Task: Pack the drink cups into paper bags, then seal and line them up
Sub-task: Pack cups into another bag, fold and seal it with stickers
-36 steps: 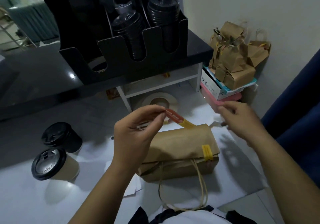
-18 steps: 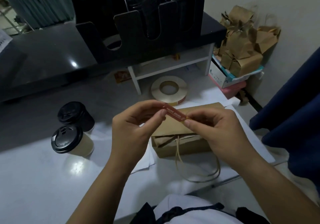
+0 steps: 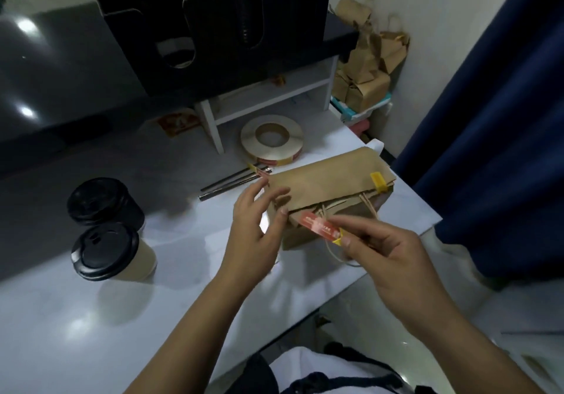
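Note:
A brown paper bag lies on its side on the white counter, its top flap folded over and a yellow sticker on the right end. My right hand pinches a red and yellow sticker strip just in front of the bag's left end. My left hand hovers beside the bag's left corner with its fingers relaxed and nothing in them. Two lidded drink cups stand at the left.
A roll of stickers lies behind the bag, with dark straws beside it. A black lid and cup organiser sits on the dark shelf. Filled paper bags are stacked by the wall. A blue curtain hangs at right.
The sticker strip passed from both hands to my right hand alone and came down toward the bag's front edge. My left hand let go of it and opened.

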